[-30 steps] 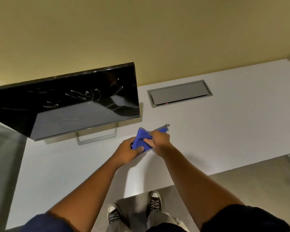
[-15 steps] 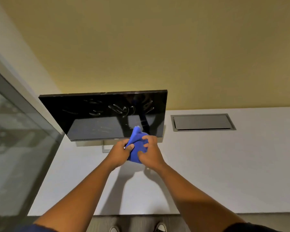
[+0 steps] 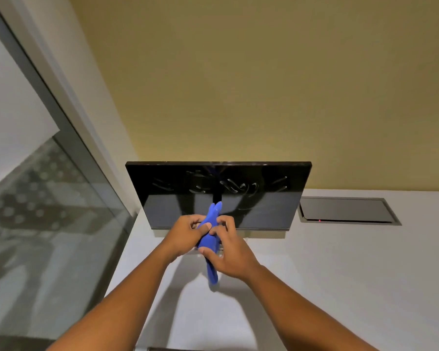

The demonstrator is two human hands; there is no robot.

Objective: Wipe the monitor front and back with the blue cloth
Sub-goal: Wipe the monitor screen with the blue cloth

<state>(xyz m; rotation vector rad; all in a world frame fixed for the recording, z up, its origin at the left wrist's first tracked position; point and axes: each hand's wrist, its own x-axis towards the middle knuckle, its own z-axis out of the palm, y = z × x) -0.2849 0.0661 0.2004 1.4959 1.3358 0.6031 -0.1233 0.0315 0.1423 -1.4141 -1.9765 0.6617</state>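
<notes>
Both arms reach forward over the white desk [image 3: 340,274]. The left hand [image 3: 185,235] and right hand [image 3: 232,254] each pinch the blue cloth [image 3: 209,239], bunched into a narrow upright strip just before the smudged black monitor [image 3: 218,196], which stands at twelve o'clock.

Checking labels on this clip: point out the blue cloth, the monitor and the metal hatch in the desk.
blue cloth [image 3: 209,240]: head view, bunched middle between both hands.
monitor [image 3: 269,206]: head view, dark screen, right half.
metal hatch [image 3: 345,209]: head view, centre of its grey lid.
</notes>
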